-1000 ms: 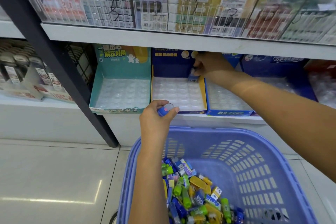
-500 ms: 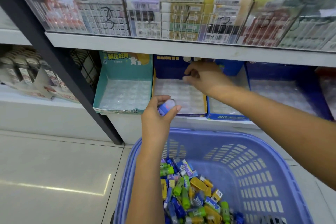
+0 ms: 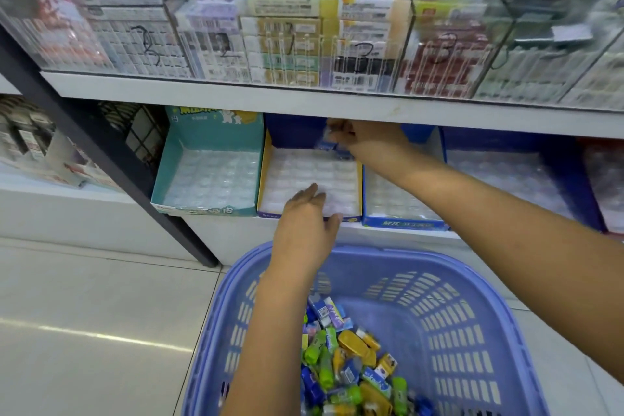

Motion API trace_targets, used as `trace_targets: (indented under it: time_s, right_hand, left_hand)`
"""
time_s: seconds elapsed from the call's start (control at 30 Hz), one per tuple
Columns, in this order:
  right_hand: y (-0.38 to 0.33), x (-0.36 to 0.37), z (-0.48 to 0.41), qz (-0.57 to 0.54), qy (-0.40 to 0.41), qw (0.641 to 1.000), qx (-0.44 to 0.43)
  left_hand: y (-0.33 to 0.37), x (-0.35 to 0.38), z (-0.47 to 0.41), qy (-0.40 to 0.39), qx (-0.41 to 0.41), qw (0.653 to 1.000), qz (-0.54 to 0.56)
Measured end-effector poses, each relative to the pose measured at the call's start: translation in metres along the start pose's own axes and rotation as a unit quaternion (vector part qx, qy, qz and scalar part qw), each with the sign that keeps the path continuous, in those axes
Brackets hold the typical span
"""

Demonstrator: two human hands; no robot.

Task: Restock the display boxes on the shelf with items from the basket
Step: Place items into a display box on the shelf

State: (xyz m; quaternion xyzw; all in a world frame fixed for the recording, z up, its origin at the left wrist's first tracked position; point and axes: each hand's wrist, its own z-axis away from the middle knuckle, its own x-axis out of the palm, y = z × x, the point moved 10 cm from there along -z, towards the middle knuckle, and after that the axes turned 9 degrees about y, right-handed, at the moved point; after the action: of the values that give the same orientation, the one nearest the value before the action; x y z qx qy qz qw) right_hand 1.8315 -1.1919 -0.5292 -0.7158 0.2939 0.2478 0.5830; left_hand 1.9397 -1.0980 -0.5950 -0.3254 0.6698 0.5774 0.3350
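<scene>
Now, mid-frame, my right hand [image 3: 369, 142] pinches a blue item [image 3: 328, 142] over the display box [image 3: 297, 169]; left hand [image 3: 305, 214] flat, fingers outstretched; I'd seat it next.

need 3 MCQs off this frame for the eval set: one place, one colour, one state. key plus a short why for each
1. Where does the teal display box stand?
A. directly left of the yellow-edged box
B. on the floor
C. on the top shelf

2. What colour is the basket?
A. green
B. lavender-blue
C. red

3. The right hand is:
A. flat and open
B. pinching a small blue item
C. a bare fist

Key:
1 A, the teal box's right wall sits against the yellow edge on the same shelf.
2 B, its rim and slatted walls are lavender-blue.
3 B, the fingertips close on the item at the back of the yellow-edged box.
</scene>
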Motion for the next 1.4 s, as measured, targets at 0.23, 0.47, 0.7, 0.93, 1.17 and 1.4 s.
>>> trace_targets:
  time_s: [0.23, 0.47, 0.7, 0.93, 1.17, 1.4]
  right_hand:
    - [0.005, 0.029, -0.016, 0.089, -0.070, 0.993, -0.031]
    - [-0.001, 0.037, -0.023, 0.148, -0.075, 0.986, -0.026]
    - [-0.017, 0.014, 0.026, 0.131, -0.055, 0.987, -0.072]
    - [0.012, 0.014, 0.117, 0.126, -0.056, 0.989, -0.048]
    - [0.101, 0.076, 0.218, 0.226, -0.309, 0.922, 0.059]
    - [0.226, 0.122, 0.351, 0.319, -0.533, 0.741, 0.256]
  left_hand:
    - [-0.002, 0.004, 0.000, -0.022, -0.003, 1.000, -0.018]
    - [-0.003, 0.005, 0.000, -0.017, 0.006, 0.999, -0.026]
    - [0.026, -0.034, 0.025, 0.155, 0.103, 0.982, 0.045]
    - [-0.012, 0.107, 0.091, -0.161, 0.034, 0.985, -0.041]
    - [-0.050, 0.200, 0.170, -0.387, 0.061, 0.910, -0.138]
    - [-0.070, 0.224, 0.177, -0.382, 0.009, 0.912, -0.147]
